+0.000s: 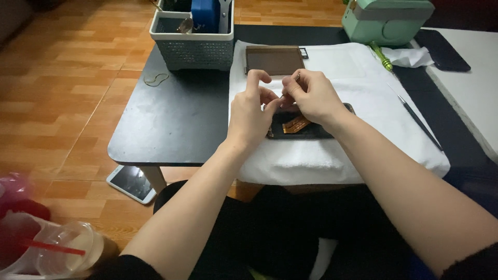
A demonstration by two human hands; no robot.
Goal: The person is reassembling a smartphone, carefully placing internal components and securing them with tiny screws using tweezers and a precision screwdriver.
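My left hand (pixel 251 111) and my right hand (pixel 311 96) meet over a dark, flat device part (pixel 306 128) with orange-brown flex cables, which lies on a white towel (pixel 363 78). Fingertips of both hands pinch together just above its upper edge; whatever sits between them is too small to make out. My right hand covers the part's upper right corner. A brown rectangular panel (pixel 274 58) lies further back on the towel.
A low black table (pixel 176 114) holds a grey basket (pixel 193 44) with a blue item, a rubber band (pixel 155 79), a mint-green box (pixel 386 21), a green screwdriver (pixel 381 57) and a thin dark tool (pixel 420 124). A phone (pixel 131 182) and plastic cup (pixel 67 249) rest on the wooden floor.
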